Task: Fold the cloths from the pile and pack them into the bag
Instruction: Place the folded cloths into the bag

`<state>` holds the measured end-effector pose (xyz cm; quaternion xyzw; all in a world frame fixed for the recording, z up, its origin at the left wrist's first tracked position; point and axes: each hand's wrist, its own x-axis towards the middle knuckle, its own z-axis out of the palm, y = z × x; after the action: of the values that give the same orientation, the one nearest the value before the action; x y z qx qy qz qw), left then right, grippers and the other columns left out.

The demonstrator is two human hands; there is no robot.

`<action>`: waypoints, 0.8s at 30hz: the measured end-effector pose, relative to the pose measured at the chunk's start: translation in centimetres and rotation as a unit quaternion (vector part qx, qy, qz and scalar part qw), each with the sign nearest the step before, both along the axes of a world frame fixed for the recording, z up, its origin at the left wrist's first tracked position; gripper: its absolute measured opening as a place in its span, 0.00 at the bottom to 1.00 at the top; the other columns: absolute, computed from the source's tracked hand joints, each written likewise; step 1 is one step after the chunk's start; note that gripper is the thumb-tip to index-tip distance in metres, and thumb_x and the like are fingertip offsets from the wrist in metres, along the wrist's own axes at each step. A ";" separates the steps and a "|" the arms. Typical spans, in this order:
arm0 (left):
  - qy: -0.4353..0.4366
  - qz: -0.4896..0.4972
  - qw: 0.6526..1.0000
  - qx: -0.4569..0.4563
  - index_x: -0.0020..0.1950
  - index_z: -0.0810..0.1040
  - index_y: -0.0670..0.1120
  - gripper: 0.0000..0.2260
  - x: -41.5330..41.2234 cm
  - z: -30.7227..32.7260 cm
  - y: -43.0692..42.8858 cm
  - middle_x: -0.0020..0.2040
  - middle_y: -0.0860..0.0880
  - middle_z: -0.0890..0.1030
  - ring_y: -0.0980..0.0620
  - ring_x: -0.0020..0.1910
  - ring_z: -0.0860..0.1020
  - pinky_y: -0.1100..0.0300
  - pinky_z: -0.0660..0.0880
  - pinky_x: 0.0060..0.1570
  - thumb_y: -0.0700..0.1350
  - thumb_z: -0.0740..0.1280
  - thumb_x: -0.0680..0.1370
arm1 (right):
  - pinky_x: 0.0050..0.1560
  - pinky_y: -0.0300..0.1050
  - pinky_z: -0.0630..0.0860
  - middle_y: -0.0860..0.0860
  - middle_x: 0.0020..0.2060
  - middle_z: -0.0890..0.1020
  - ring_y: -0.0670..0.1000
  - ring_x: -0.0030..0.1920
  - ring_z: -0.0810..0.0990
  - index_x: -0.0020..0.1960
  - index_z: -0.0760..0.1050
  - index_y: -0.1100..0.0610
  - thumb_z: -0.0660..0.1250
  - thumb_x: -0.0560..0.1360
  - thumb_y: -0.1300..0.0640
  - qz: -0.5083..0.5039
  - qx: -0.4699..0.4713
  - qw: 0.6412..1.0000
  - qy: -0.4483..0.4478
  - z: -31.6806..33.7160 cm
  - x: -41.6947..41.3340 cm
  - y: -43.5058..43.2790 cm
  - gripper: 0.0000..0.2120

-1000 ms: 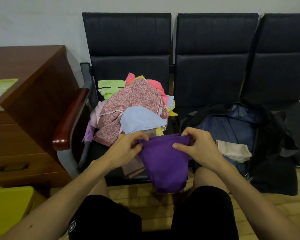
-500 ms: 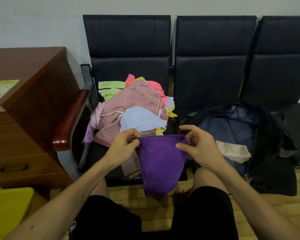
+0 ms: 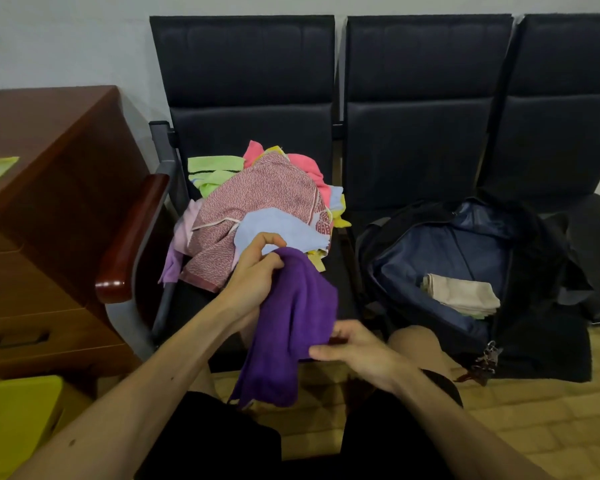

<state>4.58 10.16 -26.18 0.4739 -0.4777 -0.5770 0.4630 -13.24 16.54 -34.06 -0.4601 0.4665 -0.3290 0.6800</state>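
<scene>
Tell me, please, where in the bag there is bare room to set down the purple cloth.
The blue lining of the bag lies bare behind and left of the folded beige cloths, which fill its front right. The left seat is crowded by the pile.

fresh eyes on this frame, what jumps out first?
The purple cloth at centre, hanging between both hands: the left hand grips its top, the right hand pinches its lower right edge. Behind it, a bright pile of cloths fills the left chair seat. To the right, the open dark bag sits on the next seat with folded beige cloths inside.
</scene>
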 end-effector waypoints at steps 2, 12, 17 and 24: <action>-0.002 0.026 1.000 0.002 0.49 0.73 0.47 0.16 0.6 0.2 -0.6 0.27 0.53 0.77 0.60 0.25 0.73 0.68 0.69 0.25 0.28 0.53 0.77 | 0.58 0.44 0.77 0.57 0.53 0.85 0.50 0.53 0.83 0.53 0.85 0.59 0.74 0.70 0.63 -0.021 0.028 0.999 -0.034 -0.5 0.7 0.2 0.11; -0.083 0.112 0.987 0.084 0.53 0.75 0.50 0.13 3.9 -3.5 -2.3 0.41 0.46 0.77 0.54 0.35 0.73 0.61 0.69 0.32 0.33 0.57 0.80 | 0.46 0.46 0.81 0.58 0.52 0.85 0.53 0.49 0.85 0.59 0.80 0.59 0.60 0.76 0.60 -0.061 0.096 0.968 -0.224 5.0 0.7 -1.0 0.15; 0.149 0.026 0.959 0.239 0.55 0.84 0.47 0.19 3.0 -5.2 -1.0 0.53 0.47 0.85 0.52 0.46 0.84 0.56 0.80 0.47 0.59 0.61 0.81 | 0.51 0.46 0.78 0.57 0.50 0.85 0.53 0.48 0.83 0.64 0.77 0.63 0.61 0.80 0.56 -0.161 0.105 0.958 -0.211 6.6 0.3 -2.0 0.17; 0.276 -0.094 0.908 0.300 0.67 0.80 0.52 0.42 1.4 -7.7 2.3 0.69 0.40 0.76 0.39 0.70 0.73 0.41 0.64 0.73 0.78 0.49 0.70 | 0.40 0.41 0.82 0.55 0.45 0.86 0.50 0.44 0.86 0.58 0.79 0.61 0.58 0.82 0.55 -0.198 0.120 0.940 -0.250 6.9 -0.3 -2.5 0.14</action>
<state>6.02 12.49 -33.91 0.3650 -0.1778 -0.8417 0.3559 -13.52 14.06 -27.13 -0.1760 0.3990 -0.5035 0.7458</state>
